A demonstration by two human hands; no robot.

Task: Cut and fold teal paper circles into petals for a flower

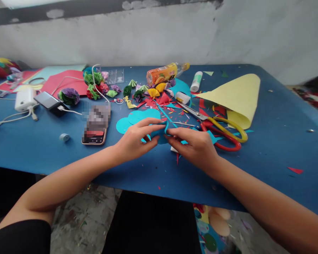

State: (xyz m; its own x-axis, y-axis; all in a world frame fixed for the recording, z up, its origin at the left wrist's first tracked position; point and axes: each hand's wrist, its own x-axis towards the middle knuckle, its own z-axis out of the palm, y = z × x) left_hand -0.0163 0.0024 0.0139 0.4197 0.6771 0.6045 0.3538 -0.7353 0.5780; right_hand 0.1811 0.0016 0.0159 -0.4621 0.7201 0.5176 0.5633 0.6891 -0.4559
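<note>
Between my two hands is a piece of blue paper [161,132], curled up at its edge. My left hand [137,137] pinches it from the left with fingers and thumb. From the right, my right hand [194,143] grips the same paper at its folded edge. Flat blue paper with rounded, scalloped edges [124,124] lies just behind my left hand. Large scissors [201,116] with one yellow and one red handle rest beyond my right hand. A small white object [174,149] shows partly beneath the right hand, its kind hidden.
A phone [98,125] lies left of my hands, near a power bank [25,98] with cables. Behind are red paper scraps [159,102], folded paper pieces, a glue stick [196,82] and an orange drink bottle [164,73]. A rolled yellow sheet [238,95] stands at the right.
</note>
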